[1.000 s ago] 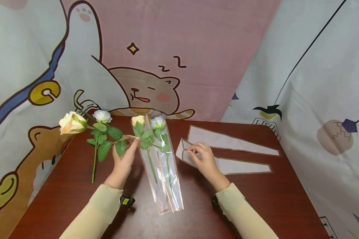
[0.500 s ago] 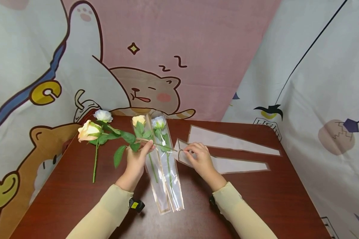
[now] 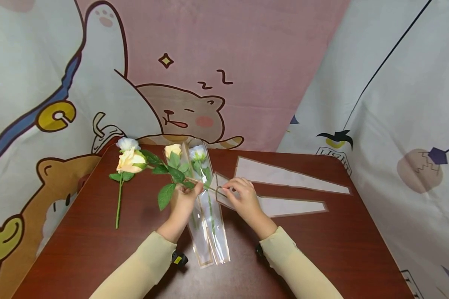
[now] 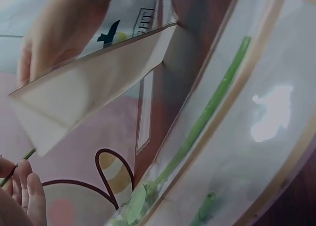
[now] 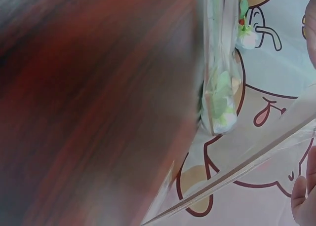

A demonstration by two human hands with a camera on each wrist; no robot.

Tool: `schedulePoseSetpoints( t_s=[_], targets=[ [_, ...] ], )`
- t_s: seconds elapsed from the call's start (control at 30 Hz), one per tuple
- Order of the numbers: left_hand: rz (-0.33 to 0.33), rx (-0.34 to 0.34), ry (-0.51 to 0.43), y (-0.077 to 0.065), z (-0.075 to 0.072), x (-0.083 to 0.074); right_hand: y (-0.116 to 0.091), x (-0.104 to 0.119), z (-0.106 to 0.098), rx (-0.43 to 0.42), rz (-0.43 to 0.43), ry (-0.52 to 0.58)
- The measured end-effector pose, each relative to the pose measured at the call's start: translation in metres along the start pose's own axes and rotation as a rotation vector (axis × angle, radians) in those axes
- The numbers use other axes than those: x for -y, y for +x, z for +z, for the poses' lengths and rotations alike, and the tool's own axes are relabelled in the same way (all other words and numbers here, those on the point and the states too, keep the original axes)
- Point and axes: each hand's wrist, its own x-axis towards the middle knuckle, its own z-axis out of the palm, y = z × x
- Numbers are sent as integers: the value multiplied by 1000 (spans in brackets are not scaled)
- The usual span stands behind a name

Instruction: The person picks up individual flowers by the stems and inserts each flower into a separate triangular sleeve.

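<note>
My left hand (image 3: 184,203) pinches the stem of a cream artificial rose (image 3: 131,160), its bloom pointing left and its leaves hanging beside my fingers. The stem points right, to the wide mouth of a white flower sleeve (image 3: 292,206) with a brown border. My right hand (image 3: 244,197) pinches that sleeve near its mouth. Seen from the left wrist, the sleeve (image 4: 94,88) is raised off the table and the green stem (image 4: 29,154) meets its mouth edge. Whether the tip is inside, I cannot tell. In the right wrist view the sleeve (image 5: 237,167) shows edge-on.
Between my arms lie two clear sleeves, one around a yellow rose (image 3: 173,150), the other around a pale blue flower (image 3: 198,153). Another flat sleeve (image 3: 284,176) lies at the back right. A loose pale blue flower (image 3: 127,144) lies at the left of the brown table (image 3: 321,249).
My left hand has moved right with the rose, bringing its stem to the sleeve's mouth. My right hand has shifted slightly left, drawing the sleeve along.
</note>
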Motion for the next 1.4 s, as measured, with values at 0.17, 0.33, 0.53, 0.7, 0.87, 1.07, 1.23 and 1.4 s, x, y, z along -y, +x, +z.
schedulePoseSetpoints(
  t_s=[0.17,0.33,0.53,0.7,0.87,1.07,1.23,1.4],
  targets=[
    [268,1,58,-2,8,3,1,4,4,-4,-12,21],
    [261,7,24,-6,13,5,1,6,7,5,-20,21],
    [165,83,-12,-7,12,5,3,7,9,-14,-18,-10],
    [230,114,16,-6,14,2,3,7,10,-31,3,-30],
    [194,140,-23,-7,16,0,2,6,12,-16,23,-35],
    [162,244,-163,-9,17,-2,2,5,13,-15,40,-59],
    [228,318,-295,-16,15,-19,2,4,12,-20,53,-69],
    [232,276,-302,-18,11,-28,2,4,12,-24,50,-54]
  ],
)
